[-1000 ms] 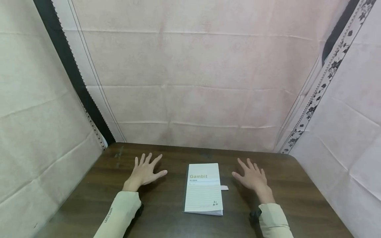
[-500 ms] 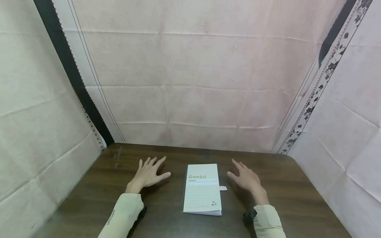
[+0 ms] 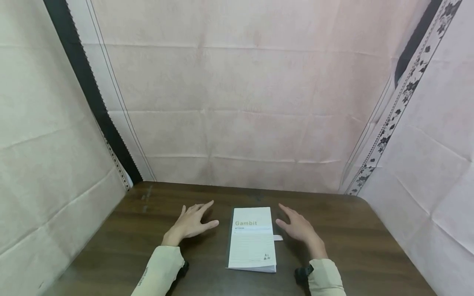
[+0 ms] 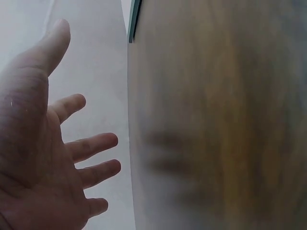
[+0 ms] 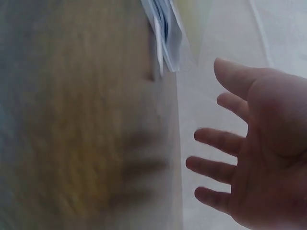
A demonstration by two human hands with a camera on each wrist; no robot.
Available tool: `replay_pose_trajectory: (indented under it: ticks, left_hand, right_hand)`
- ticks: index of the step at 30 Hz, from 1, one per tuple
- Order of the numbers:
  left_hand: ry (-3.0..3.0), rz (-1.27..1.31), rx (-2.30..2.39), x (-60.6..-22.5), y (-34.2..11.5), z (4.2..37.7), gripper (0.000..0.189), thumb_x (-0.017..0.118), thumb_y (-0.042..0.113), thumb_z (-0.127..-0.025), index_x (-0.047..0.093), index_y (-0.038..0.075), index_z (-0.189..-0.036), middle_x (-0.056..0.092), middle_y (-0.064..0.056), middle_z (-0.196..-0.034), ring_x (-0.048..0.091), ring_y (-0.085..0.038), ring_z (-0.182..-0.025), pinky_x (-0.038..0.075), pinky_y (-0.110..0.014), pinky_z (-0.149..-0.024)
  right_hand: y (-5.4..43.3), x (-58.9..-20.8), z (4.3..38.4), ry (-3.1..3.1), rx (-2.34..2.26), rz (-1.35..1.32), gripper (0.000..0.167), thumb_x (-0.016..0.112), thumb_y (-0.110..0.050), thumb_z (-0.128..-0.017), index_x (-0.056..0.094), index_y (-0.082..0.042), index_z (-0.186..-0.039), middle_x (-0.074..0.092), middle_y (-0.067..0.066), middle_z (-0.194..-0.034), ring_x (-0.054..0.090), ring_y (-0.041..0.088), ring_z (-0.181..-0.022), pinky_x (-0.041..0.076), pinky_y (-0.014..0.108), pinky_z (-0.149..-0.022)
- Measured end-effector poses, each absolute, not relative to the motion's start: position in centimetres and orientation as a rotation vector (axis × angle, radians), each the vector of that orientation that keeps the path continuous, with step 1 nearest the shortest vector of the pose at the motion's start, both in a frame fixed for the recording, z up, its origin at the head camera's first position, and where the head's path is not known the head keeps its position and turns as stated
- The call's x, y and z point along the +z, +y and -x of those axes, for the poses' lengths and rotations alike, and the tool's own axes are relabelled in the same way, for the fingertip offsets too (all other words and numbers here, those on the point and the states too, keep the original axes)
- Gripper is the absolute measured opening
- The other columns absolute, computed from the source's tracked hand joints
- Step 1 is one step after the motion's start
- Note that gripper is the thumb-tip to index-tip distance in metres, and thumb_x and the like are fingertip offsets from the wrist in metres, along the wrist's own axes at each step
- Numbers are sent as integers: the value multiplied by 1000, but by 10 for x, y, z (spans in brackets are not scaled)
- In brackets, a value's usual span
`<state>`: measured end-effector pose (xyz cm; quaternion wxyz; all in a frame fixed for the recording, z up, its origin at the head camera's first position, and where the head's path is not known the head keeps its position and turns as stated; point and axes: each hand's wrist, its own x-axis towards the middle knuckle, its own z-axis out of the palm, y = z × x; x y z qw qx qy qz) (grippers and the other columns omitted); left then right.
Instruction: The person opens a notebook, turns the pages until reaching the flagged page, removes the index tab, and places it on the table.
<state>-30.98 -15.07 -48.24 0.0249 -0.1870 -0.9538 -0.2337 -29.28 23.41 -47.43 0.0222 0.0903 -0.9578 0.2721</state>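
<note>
A notebook (image 3: 252, 242) with a pale cover marked "Gambit" and a dark spine lies between the two hands. From its right edge sticks out a small white tab (image 3: 278, 238). To the left of the notebook, my left hand (image 3: 190, 222) hovers above the table, fingers spread, touching nothing. My right hand (image 3: 299, 227) is held off to its right, nearer the tab, also holding nothing. The left wrist view shows the left palm (image 4: 43, 158) with the notebook's dark edge (image 4: 134, 21) at the top. In the right wrist view, loose page edges (image 5: 165, 38) show beyond the right thumb.
The brown wooden table (image 3: 148, 218) has rounded far corners. Pale cloth (image 3: 237, 102) hangs behind it and along both sides. Each wrist, in a light sleeve (image 3: 161, 269), carries a dark strap-on device (image 3: 303, 273).
Both hands have moved inward toward the notebook, the left one rightward and the right one leftward. The notebook stays in place; the view has tilted slightly.
</note>
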Motion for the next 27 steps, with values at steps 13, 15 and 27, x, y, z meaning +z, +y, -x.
replay_pose_trajectory:
  ticks: [13, 15, 27]
  left_hand:
    - [-2950, 723, -796, -492, -129, 303, 82, 59, 67, -89, 44, 17, -152, 44, -19, -151, 36, -44, -140, 10, -72, -110]
    - [-2955, 759, -795, -492, -125, 302, 81, 60, 65, -90, 44, 16, -152, 44, -19, -151, 35, -44, -140, 10, -71, -111]
    - [-2982, 944, -779, -487, -105, 299, 79, 67, 61, -87, 49, 15, -148, 39, -16, -155, 33, -38, -144, 12, -69, -112]
  right_hand:
    - [225, -489, 286, -2972, 918, -308, 42, 63, -28, -99, 60, -9, -137, 46, 23, -148, 39, 46, -138, 31, 66, -105]
    - [224, -489, 286, -2972, 939, -314, 41, 62, -28, -100, 61, -9, -136, 46, 23, -149, 38, 46, -138, 31, 66, -106]
    - [225, -490, 296, -2964, 1050, -348, 42, 60, -33, -100, 61, -15, -138, 44, 18, -152, 37, 44, -140, 30, 67, -106]
